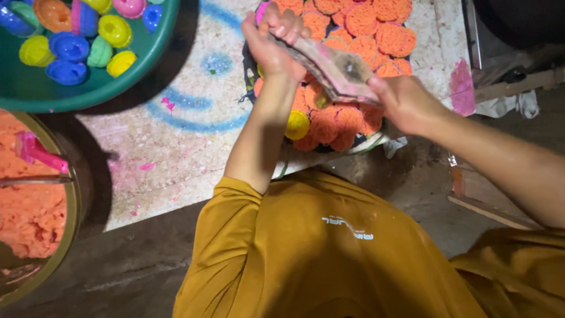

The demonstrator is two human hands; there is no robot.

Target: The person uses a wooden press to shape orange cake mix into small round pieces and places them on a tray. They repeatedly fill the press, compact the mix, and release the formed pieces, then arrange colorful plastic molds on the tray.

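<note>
Shirt (318,253): mustard-yellow, fills the bottom of the view, nearest to camera; both bare forearms reach fwd out of it.
Left hand (272,41): fingers curled shut round the far end of a wooden hinged mold; thumb side wrapped under, fingertips on top. Grip looks set to steady that end.
Right hand (406,103): closed round the near, lower end of the same mold, palm over it; fingers hidden, so exact pinch can't be told.
Wooden hinged mold (341,70): long, worn, greyish w/ a dark round cavity mid-way; held tilted, far end up-left, near end down-right, in the air over the tray. Prob. held there so whatever drops out lands on the tray.
Tray (376,142): round, only rim showing; packed w/ orange patterned cakes (376,32) laid flat, touching edge to edge.
Yellow cup mold (297,125): sits at tray's near-left edge, among the cakes.
Mat (188,147): pale, w/ blue ring marks & pink stains, under tray & basin.
Brass-rimmed bowl (72,218): left edge, holds orange dough; a pink scoop (38,153) rests in it.
Green basin (88,94): far left, full of small plastic molds (115,30) in yellow, blue, pink, green, orange, heaped loosely.
</note>
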